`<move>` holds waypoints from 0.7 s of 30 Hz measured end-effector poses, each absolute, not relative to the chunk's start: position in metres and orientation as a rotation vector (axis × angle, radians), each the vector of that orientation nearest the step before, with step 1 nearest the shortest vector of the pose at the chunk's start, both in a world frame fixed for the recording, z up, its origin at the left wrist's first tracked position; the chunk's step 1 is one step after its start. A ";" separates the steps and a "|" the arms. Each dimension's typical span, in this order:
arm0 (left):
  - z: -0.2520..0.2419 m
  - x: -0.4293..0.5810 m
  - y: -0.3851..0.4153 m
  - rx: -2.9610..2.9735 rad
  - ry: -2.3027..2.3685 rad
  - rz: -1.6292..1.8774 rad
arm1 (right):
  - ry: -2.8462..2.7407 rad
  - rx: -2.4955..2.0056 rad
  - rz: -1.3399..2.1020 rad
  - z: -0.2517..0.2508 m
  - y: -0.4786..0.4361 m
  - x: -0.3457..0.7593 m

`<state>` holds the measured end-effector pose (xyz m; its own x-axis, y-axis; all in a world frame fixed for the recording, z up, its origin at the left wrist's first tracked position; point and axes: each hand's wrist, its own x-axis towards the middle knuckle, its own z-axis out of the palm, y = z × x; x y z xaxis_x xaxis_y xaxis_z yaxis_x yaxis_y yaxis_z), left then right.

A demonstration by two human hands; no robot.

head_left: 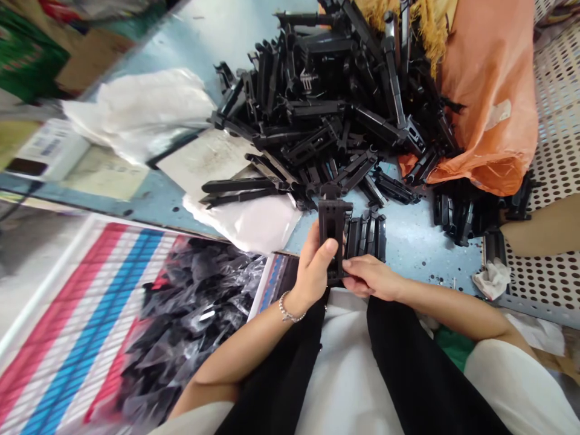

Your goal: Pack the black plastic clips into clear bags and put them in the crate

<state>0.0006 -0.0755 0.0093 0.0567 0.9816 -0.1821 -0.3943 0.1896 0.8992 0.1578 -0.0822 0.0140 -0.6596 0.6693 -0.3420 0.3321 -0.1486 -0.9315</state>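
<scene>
The left hand [312,272] grips a black plastic bracket [333,226] upright, its fingers wrapped across the face. A chain bracelet [286,308] circles that wrist. The right hand [369,277] comes in from the other side, its fingers pinching the bracket's lower end, so both hands are closed on it, over the person's lap. Just beside it, a row of similar black brackets [365,237] sits packed together on a pale blue tabletop [417,254]. Beyond them rises a loose heap of black brackets [326,109], spilling over a white plastic bag [244,223] and against an orange sack [489,103]. (That heap is too tangled to say every piece matches.) To the left, a striped red, white and blue woven bag [77,320] holds clear packets of black parts [185,320]. On the right sit a perforated tray [544,266] and a co-worker's forearm [544,232].
</scene>
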 end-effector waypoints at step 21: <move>-0.065 -0.043 -0.048 1.078 1.606 1.070 | -2.342 -1.961 0.038 -0.016 0.043 0.211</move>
<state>-0.0432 -0.0483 -0.0655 -0.2173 0.9542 -0.2055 0.1778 0.2457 0.9529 0.2107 0.0429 -0.0161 -0.1735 0.9835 0.0509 0.9814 0.1769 -0.0747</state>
